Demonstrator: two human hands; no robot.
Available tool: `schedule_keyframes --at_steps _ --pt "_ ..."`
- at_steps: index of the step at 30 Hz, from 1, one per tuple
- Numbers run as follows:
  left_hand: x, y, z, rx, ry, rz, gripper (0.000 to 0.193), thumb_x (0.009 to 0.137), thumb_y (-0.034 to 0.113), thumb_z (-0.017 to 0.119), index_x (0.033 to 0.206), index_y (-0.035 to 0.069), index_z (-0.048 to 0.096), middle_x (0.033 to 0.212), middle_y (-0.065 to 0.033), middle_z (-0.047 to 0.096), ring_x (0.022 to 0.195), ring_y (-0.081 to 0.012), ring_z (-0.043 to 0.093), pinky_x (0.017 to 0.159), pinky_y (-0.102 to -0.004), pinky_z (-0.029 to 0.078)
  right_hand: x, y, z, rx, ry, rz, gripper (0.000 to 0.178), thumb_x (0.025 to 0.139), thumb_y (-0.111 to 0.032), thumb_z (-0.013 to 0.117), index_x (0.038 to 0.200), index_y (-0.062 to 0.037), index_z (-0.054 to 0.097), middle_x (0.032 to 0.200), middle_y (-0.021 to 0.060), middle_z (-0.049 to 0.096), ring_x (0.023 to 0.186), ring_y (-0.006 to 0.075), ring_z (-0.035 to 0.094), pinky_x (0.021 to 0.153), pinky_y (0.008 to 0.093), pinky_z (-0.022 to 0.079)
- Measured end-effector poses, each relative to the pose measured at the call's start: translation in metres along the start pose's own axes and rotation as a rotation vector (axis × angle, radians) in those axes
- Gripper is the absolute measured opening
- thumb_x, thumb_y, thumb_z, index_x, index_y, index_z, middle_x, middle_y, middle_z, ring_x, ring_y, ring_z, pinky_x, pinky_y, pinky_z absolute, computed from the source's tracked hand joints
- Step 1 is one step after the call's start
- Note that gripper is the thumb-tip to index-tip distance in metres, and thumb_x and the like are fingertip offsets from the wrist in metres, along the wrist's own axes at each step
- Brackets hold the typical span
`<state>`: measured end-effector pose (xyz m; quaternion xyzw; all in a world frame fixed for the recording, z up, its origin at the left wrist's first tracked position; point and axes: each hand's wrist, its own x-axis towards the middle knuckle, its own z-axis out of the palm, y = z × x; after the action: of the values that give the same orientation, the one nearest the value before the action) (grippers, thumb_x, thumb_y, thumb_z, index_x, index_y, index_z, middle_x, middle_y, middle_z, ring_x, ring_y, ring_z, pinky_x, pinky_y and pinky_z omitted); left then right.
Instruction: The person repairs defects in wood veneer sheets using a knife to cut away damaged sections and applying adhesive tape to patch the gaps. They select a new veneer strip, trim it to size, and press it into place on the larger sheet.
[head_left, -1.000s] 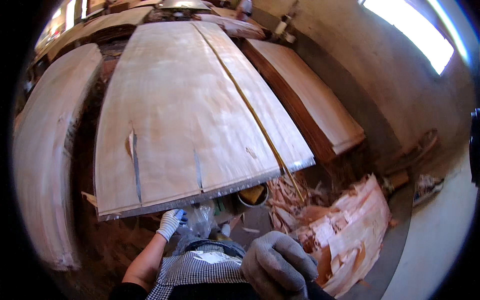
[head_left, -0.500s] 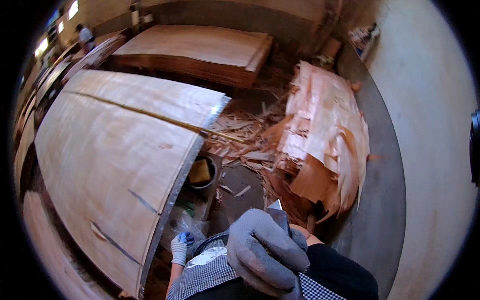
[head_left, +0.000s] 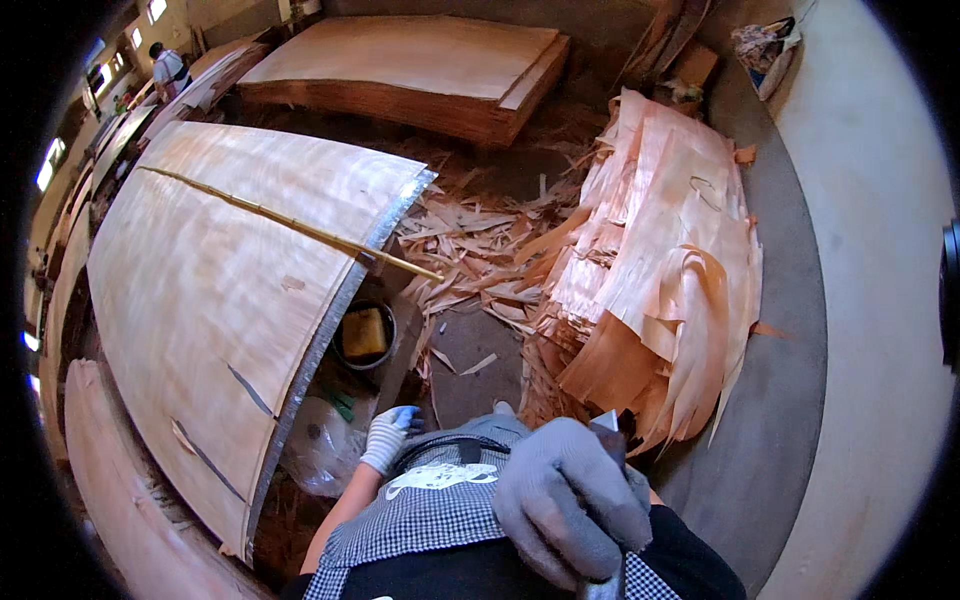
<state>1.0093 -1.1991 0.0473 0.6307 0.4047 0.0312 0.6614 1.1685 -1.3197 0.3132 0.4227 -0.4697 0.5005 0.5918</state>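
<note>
My right hand (head_left: 570, 495), in a grey work glove, is closed around a knife-like tool (head_left: 606, 424). Its flat metal end sticks out above my fist, and the rest is mostly covered by the glove. At my left side, my left hand (head_left: 388, 440) wears a striped white glove with blue fingers. Its fingers are loosely bent and appear to hold nothing. Just left of it is the edge of a broad stack of pale wood veneer sheets (head_left: 220, 270). A thin bamboo stick (head_left: 300, 228) lies across the sheets and pokes past their edge.
Torn veneer (head_left: 670, 230) is heaped at the right by the wall, with scraps (head_left: 470, 240) over the floor. A bucket (head_left: 364, 335) holding a yellow block and a clear plastic bag (head_left: 322, 450) sit beside the stack. Another veneer stack (head_left: 400, 65) stands behind; a person (head_left: 168, 72) is far left.
My view has shifted, so the bucket and veneer stack sit further left. My left hand has come forward beside my waist. My right hand still grips the tool, slightly further right.
</note>
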Motion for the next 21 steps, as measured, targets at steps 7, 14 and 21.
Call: schedule_keyframes --at_steps 7,14,21 --pt "0.026 0.026 0.074 0.611 -0.099 0.111 0.034 0.087 0.03 0.049 0.101 0.002 0.061 0.089 -0.0118 0.065 0.078 -0.019 0.062 0.072 -0.0292 0.047 -0.098 -0.16 0.057 -0.74 1.089 0.005 0.033 0.088 -0.031 0.05 0.085 -0.0001 0.059 0.086 0.0187 0.06 0.078 0.027 0.059 0.062 0.0346 0.05" --pt "0.035 -0.002 0.094 0.528 -0.077 0.101 0.031 0.087 0.027 0.049 0.1 0.002 0.062 0.089 -0.0104 0.065 0.079 -0.0177 0.061 0.072 -0.0282 0.046 -0.292 -0.276 0.122 -1.863 2.292 0.27 0.032 0.087 -0.028 0.055 0.082 0.0028 0.061 0.073 0.008 0.063 0.058 0.0167 0.06 0.051 0.0268 0.049" --pt "0.052 0.028 0.112 0.489 -0.129 0.005 0.027 0.086 0.022 0.051 0.098 0.001 0.063 0.082 -0.0082 0.065 0.072 -0.014 0.058 0.068 -0.0279 0.047 -0.381 -0.366 0.268 -2.121 2.857 0.008 0.021 0.082 -0.022 0.055 0.08 -0.0021 0.062 0.068 0.0082 0.06 0.057 0.0172 0.056 0.046 0.0312 0.047"
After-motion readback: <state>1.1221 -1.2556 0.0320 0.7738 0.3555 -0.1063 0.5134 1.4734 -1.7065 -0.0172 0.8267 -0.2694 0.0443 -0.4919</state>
